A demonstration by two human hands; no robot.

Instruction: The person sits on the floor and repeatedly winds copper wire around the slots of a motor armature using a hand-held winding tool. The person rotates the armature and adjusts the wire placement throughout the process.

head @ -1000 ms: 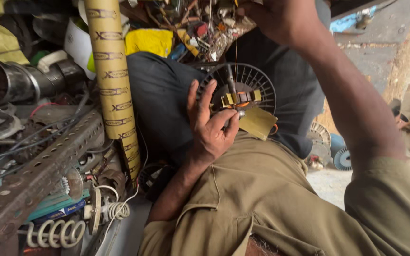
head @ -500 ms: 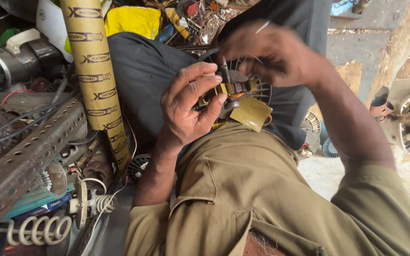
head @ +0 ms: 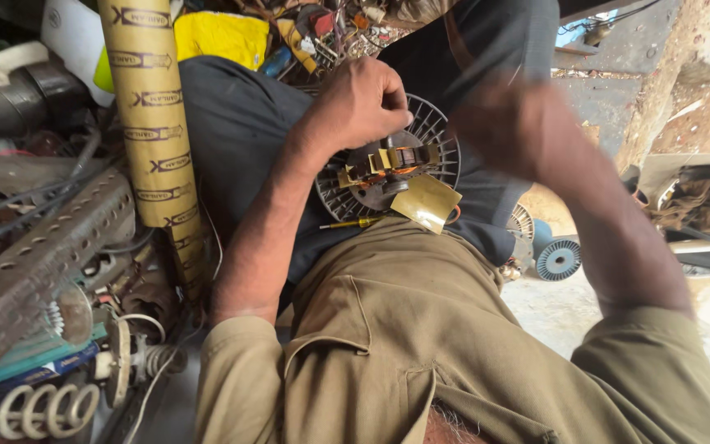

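Note:
A small motor core [head: 392, 164] with copper windings and yellow insulation sits on a round black ribbed disc [head: 437, 136], resting on my lap over dark trousers. My left hand [head: 363, 103] is closed over the top left of the core, gripping it. My right hand [head: 499, 123] hovers just right of the disc, blurred by motion, and whether it holds anything is unclear. A yellow sheet of insulating paper [head: 426, 203] lies against the disc's lower edge. A thin yellow-handled screwdriver [head: 351, 223] lies on my lap below the disc.
A tall cardboard tube [head: 154, 123] stands at left beside a perforated metal angle bar [head: 43, 255], coiled springs [head: 26, 411] and a metal cylinder [head: 34, 90]. Scrap wires and parts [head: 330, 33] crowd the top. A blue wire spool [head: 558, 259] lies on the floor at right.
My left hand went from open-palmed beside the core to closed over it. My right hand dropped from the top of the view to the disc's right side, moving fast.

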